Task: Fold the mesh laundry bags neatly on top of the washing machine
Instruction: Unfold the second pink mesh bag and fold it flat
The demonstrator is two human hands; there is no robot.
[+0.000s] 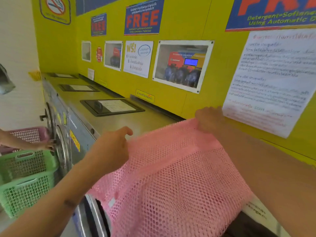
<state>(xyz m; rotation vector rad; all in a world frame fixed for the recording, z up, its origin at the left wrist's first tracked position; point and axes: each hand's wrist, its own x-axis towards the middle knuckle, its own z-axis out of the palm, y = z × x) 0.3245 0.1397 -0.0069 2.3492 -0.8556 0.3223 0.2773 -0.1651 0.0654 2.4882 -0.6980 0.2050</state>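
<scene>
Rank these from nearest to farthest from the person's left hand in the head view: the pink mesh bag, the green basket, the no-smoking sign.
1. Pink mesh bag: pinched by the left hand at its left corner.
2. Green basket: lower left, on the floor side of the machines.
3. No-smoking sign: high on the yellow wall, upper left.

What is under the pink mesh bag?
The pink mesh bag is held up by the left hand and right hand over the washing machine top. A round door shows below its lower edge. The rest is covered.
</scene>
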